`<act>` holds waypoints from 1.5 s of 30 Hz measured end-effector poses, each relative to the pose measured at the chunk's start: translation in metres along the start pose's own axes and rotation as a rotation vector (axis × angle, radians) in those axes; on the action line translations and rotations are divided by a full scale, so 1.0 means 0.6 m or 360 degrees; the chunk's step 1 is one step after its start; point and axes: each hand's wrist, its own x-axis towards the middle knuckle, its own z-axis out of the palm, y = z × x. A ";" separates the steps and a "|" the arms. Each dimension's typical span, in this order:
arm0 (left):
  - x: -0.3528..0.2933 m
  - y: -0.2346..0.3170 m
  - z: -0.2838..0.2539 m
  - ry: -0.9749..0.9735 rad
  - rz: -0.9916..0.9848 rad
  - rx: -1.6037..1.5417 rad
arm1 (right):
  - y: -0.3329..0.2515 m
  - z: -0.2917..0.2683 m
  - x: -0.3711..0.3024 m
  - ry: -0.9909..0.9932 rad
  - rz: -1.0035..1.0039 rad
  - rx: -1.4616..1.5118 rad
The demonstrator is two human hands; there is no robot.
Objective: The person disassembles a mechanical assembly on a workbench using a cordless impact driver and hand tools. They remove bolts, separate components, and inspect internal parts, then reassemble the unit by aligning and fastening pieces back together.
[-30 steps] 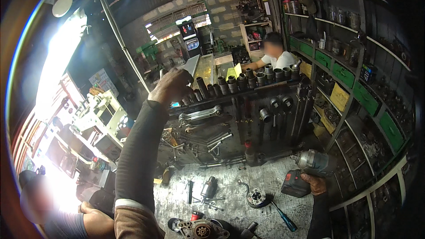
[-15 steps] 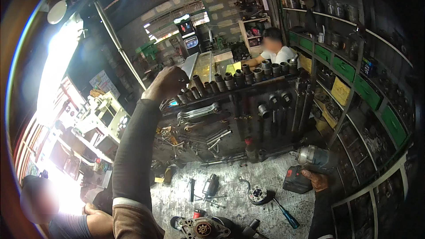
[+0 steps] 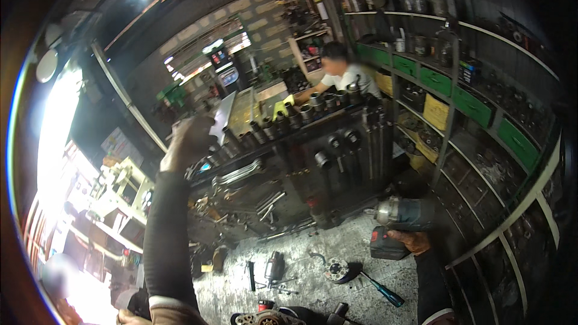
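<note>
My left hand point(image 3: 188, 142) reaches out to the left end of a row of metal sockets point(image 3: 282, 121) standing along the top of the tool rack. Its fingers are dark and blurred, so whether they grip a socket is unclear. Low on the right, my right hand point(image 3: 412, 242) is wrapped round the handle of a cordless impact wrench point(image 3: 407, 213), just above its red and black battery. The wrench's metal nose points left over the bench. Near it lie a screwdriver point(image 3: 386, 292) with a teal handle and a round metal part point(image 3: 338, 269).
Combination wrenches point(image 3: 239, 172) hang on the rack's front, where a dark bottle point(image 3: 321, 213) stands. A metal cylinder point(image 3: 274, 266) and a geared housing point(image 3: 269, 319) are on the metal bench point(image 3: 232, 283). Beyond the rack, a person point(image 3: 349, 75) sits; shelves point(image 3: 475, 108) line the right.
The whole view has swung, so rack, sockets and bench appear farther left. My left hand stays by the sockets' left end; my right hand keeps hold of the impact wrench.
</note>
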 end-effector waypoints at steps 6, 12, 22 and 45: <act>0.055 0.149 0.014 0.0387 0.0308 -0.0518 | -0.013 -0.007 0.003 -0.0110 0.0006 -0.0072; 0.178 0.342 0.112 0.0234 0.0482 -0.0704 | -0.014 0.001 0.012 -0.0021 0.0016 -0.0133; 0.253 0.433 0.160 0.0530 0.0793 -0.0213 | -0.005 -0.025 0.037 -0.0462 -0.0236 -0.0424; -0.501 0.272 0.028 -0.0386 -0.0507 -0.2982 | -0.371 0.150 -0.233 -0.0360 0.0168 -0.0467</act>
